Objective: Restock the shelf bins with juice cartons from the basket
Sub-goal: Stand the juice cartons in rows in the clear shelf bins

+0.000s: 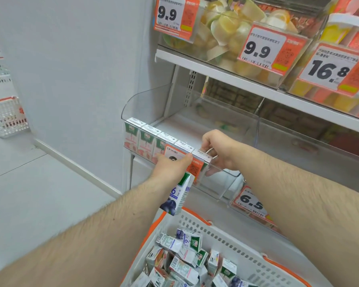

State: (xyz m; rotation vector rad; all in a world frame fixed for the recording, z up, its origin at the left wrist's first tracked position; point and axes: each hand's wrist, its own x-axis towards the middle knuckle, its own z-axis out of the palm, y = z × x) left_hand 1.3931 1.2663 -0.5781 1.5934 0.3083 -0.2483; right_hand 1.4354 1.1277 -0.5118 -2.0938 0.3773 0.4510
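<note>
So you're standing at the shelf with both arms out over the basket [232, 243], the white one with orange trim, which is sitting low in front of you and carrying a loose heap of small juice cartons [182, 264] lying every which way.

Your left hand [170, 168] is curling its grip round a blueberry carton [179, 195], which is hanging tilted below your palm, right above the basket's near rim. The knuckles of that same hand are touching the front wall of the clear bin [216, 183], just over the orange price tag [187, 160] clipped there.

Your right hand [218, 150] is reaching in from the other side and pinching the rightmost carton [202, 155] in the row, thumb on the near side and fingers over the far edge. You can see a couple of fingertips showing through the clear plastic underneath.

The row of peach cartons [141, 139] is standing upright along the front of the bin, side by side and touching, running from the bin's left corner towards your hands. Behind the row the bin floor is looking bare.

Up on the shelf above, clear bins of fruit cups [226, 32] are sitting behind 9.9 price tags [261, 50]. Another white basket [6, 119] is showing off to the far left.
</note>
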